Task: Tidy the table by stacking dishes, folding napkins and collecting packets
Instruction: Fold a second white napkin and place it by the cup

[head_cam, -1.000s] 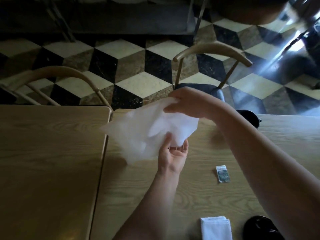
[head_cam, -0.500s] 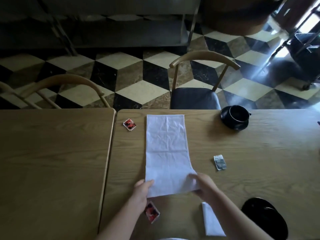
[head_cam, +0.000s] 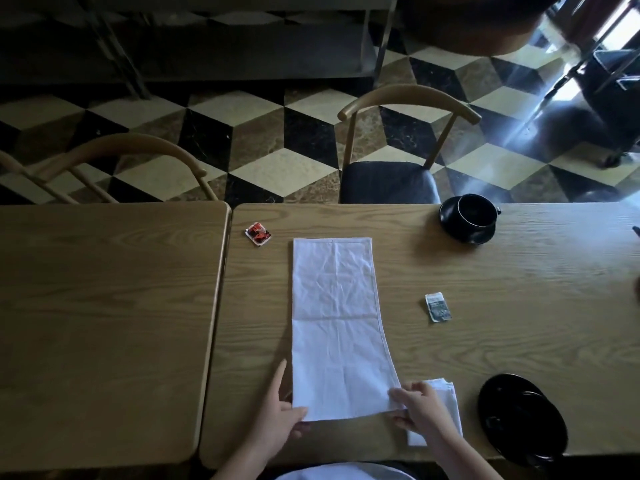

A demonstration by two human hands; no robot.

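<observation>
Two wooden tables stand edge to edge, the left table (head_cam: 104,323) ending at a narrow seam beside the right table (head_cam: 502,341), whose oak grain runs crosswise. Beyond them, far from the hands, a chair (head_cam: 391,181) with a curved wooden back and dark padded seat is pushed in; a second curved chair back (head_cam: 124,150) rises further left. The floor (head_cam: 242,133) is tiled in a black, cream and brown cube pattern. Bright daylight (head_cam: 568,88) glares in at the upper right.
</observation>
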